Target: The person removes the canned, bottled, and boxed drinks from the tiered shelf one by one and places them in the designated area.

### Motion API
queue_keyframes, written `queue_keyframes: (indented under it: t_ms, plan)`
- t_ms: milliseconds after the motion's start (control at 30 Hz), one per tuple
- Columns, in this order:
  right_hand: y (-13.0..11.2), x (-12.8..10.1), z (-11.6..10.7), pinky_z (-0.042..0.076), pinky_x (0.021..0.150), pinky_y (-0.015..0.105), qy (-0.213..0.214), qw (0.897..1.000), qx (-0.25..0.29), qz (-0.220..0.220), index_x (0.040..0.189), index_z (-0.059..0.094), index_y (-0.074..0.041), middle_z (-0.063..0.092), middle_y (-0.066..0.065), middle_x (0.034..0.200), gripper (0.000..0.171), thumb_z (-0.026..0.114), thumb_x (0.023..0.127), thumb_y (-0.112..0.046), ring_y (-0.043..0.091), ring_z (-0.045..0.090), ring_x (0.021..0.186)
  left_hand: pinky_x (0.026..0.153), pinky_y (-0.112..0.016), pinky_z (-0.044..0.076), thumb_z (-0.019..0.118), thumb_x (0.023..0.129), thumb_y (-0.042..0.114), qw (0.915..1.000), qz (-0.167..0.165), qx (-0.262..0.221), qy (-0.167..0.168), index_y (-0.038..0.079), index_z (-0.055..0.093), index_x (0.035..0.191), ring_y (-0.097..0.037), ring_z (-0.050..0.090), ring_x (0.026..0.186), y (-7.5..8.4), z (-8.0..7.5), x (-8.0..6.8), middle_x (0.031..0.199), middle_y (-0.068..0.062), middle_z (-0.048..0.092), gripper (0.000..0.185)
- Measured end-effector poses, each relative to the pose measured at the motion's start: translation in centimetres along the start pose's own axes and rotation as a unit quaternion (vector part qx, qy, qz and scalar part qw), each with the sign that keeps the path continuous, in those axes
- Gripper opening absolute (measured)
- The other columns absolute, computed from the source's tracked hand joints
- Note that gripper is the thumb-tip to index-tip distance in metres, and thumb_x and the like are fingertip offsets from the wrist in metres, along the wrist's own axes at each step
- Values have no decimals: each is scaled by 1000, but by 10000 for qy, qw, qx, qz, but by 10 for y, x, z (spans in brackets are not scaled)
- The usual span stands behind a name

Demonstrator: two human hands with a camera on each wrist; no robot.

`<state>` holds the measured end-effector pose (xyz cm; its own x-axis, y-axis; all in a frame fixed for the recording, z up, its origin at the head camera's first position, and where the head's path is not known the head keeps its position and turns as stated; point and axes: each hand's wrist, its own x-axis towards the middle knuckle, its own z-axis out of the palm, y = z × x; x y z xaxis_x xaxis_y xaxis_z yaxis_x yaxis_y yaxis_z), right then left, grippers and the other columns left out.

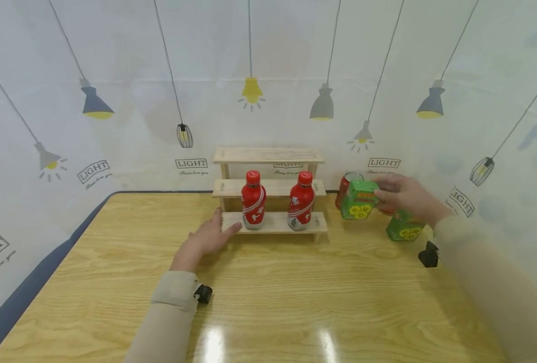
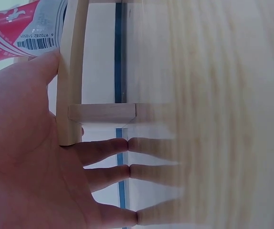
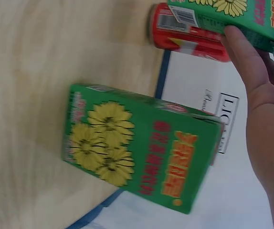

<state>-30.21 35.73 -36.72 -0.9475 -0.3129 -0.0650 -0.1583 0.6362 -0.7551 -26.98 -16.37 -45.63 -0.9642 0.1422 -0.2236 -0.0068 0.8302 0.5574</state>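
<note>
My right hand [image 1: 404, 194] holds a green drink carton with yellow flowers [image 1: 360, 201] just above the table, right of a three-step wooden shelf [image 1: 275, 220]. A second such carton [image 3: 132, 148] stands on the table below that wrist. Two red bottles with red caps, the left one [image 1: 253, 201] and the right one [image 1: 301, 201], stand upright on the shelf's lowest step. At that step's left end is my left hand [image 1: 206, 237]. Its fingers are extended with the tips on the tabletop, and the thumb lies along the step's edge near a bottle.
Behind the held carton stands a red can [image 1: 343, 189], and more red shows partly hidden behind my right hand. The wooden table [image 1: 268, 292] ends at a white wall sheet [image 1: 136, 126] printed with lamps, close behind the shelf.
</note>
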Motion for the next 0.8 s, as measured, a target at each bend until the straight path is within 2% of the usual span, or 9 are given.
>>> queue_keyframes:
  t_ms: [67, 167, 267, 433, 600, 800]
  plan:
    - [5, -4, 4, 61, 100, 28, 7, 10000, 73, 48, 161, 45, -9, 56, 22, 157, 63, 62, 109, -40, 28, 77, 118, 121, -86, 5, 37, 105, 75, 10000, 25, -6, -2, 3, -1, 171, -51, 27, 160, 0, 1, 1, 174, -27, 26, 105]
    - [10, -8, 8, 62, 101, 31, -46, 9998, 102, 144, 161, 44, -5, 52, 25, 160, 63, 61, 110, -37, 31, 74, 124, 122, -86, 6, 37, 105, 74, 10000, 20, 8, -3, 3, -1, 171, -51, 28, 160, -1, 2, 1, 174, -27, 26, 105]
    - [11, -10, 10, 62, 101, 34, -10, 9997, -98, 206, 161, 44, -6, 51, 25, 161, 64, 61, 109, -39, 29, 75, 122, 121, -87, 6, 36, 105, 75, 10000, -1, 40, 9, 3, -1, 171, -51, 28, 160, -1, 2, 2, 173, -27, 27, 105]
    - [11, -7, 17, 62, 104, 42, 20, 9998, 91, 169, 160, 44, -5, 50, 27, 161, 64, 63, 109, -38, 33, 72, 126, 121, -87, 4, 37, 105, 75, 10000, -33, 33, 28, 3, 0, 171, -52, 27, 160, -2, 1, 2, 173, -27, 27, 104]
    - [17, -6, 27, 58, 109, 52, -33, 9996, 131, 234, 165, 35, -3, 41, 29, 166, 71, 62, 109, -38, 42, 64, 135, 121, -87, 3, 38, 105, 75, 10000, -53, -2, 33, 3, 0, 171, -52, 27, 160, -2, 1, 1, 173, -27, 26, 104]
    - [23, -8, 38, 61, 105, 50, 163, 9995, 136, 244, 165, 36, -2, 50, 30, 159, 66, 59, 111, -34, 45, 61, 138, 121, -86, 2, 36, 102, 80, 10000, -41, 2, 40, 4, -1, 171, -52, 27, 160, -1, 1, 0, 174, -27, 26, 108]
